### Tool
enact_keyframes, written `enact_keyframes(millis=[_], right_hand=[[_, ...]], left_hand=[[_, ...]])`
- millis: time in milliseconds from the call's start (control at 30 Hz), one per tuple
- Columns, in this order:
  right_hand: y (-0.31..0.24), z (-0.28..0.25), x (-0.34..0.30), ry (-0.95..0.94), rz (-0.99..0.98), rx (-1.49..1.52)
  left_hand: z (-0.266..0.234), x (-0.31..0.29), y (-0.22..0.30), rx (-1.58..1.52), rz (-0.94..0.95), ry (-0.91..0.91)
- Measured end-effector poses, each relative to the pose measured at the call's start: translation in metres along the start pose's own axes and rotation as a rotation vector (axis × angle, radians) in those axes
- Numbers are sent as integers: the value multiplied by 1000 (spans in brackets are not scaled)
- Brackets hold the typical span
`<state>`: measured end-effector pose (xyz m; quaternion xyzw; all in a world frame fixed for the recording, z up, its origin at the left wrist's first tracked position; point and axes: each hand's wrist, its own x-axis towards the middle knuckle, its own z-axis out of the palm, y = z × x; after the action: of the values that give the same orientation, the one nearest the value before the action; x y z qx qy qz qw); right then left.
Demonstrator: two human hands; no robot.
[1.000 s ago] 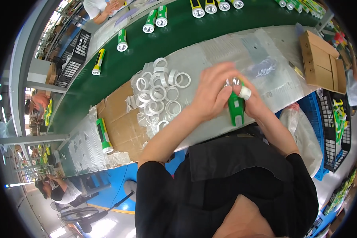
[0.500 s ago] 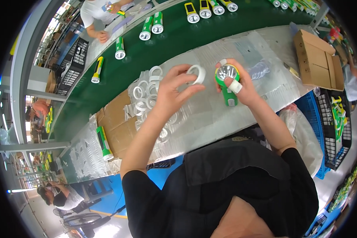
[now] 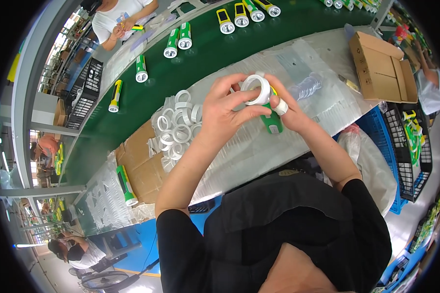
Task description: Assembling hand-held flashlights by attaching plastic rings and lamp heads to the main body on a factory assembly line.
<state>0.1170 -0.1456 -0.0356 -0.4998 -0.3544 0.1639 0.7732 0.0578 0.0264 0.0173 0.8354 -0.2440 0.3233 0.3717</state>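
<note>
My left hand [image 3: 227, 115] grips a white plastic ring [image 3: 256, 89] and presses it onto the head of a green flashlight [image 3: 273, 122]. My right hand [image 3: 291, 110] holds that flashlight body upright, with a taped fingertip beside the ring. Both hands meet above the plastic-covered worktable [image 3: 259, 151]. A heap of several loose white rings [image 3: 176, 124] lies on the table just left of my left hand.
A green conveyor belt [image 3: 205, 58] carries several green and yellow flashlights [image 3: 178, 41]. Flat cardboard [image 3: 142, 166] with one green flashlight [image 3: 124, 183] lies at left. An open cardboard box [image 3: 384, 68] and a stack of clear discs [image 3: 305, 88] sit at right. Other people work across the belt.
My left hand took a white ring from the heap and brought it to the flashlight head. Both hands rose a little toward the belt.
</note>
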Motion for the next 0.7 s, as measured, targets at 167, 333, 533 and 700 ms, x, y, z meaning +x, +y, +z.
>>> enact_keyframes(millis=[167,333,533,700], right_hand=[[-21,-20,3,26,-175,-227],[-90,-53,6,-183,-331,-1007],[-141,-41,32,-568,-1,-1174],[-151,-42,44,-762,152,-1241]], left_hand=[[0,5,7,-55,-66,-115],[14,14,16,-105,-94,-208],[41,18,18,-70,-12,-246],[49,16,19,-215,-108,-170]])
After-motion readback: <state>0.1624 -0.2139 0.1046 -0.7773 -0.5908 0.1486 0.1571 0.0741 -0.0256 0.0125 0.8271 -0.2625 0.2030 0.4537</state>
